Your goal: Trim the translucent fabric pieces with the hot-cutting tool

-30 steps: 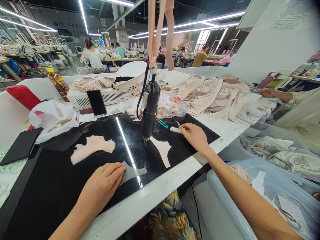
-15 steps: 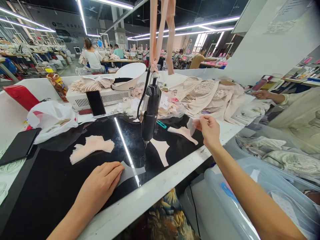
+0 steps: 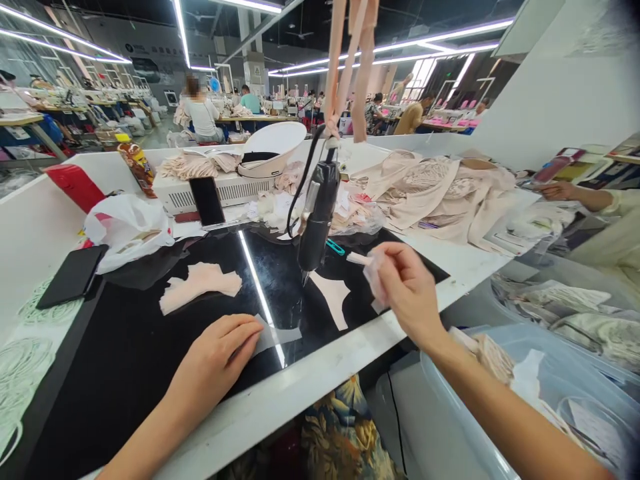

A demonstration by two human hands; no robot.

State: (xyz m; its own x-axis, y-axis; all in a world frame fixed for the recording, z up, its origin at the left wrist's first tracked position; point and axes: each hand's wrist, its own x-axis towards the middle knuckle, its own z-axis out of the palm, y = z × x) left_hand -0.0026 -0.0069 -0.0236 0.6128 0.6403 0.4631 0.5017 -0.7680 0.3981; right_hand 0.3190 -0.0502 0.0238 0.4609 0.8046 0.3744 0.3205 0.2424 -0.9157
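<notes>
My left hand (image 3: 215, 363) lies flat, fingers together, on a thin translucent piece (image 3: 273, 335) at the near edge of the black work mat (image 3: 125, 347). My right hand (image 3: 407, 293) is raised above the mat's right side, fingers pinched on a small translucent piece (image 3: 375, 277). A black hanging tool (image 3: 317, 217) with a pointed tip dangles between my hands over a pale pink cut piece (image 3: 333, 297). A second pink cut stack (image 3: 200, 283) lies to the left on the mat.
A phone (image 3: 207, 200) leans on a white box (image 3: 175, 190). A dark tablet (image 3: 73, 275) and a white plastic bag (image 3: 127, 227) lie at left. Beige fabric (image 3: 440, 190) is heaped at right. Clear bins (image 3: 545, 373) stand below. Another person's arm (image 3: 575, 195) reaches in far right.
My right hand picked up a small piece from the mat's right side, lifted it and brought it nearer and lower. The left hand stayed pressed on its piece.
</notes>
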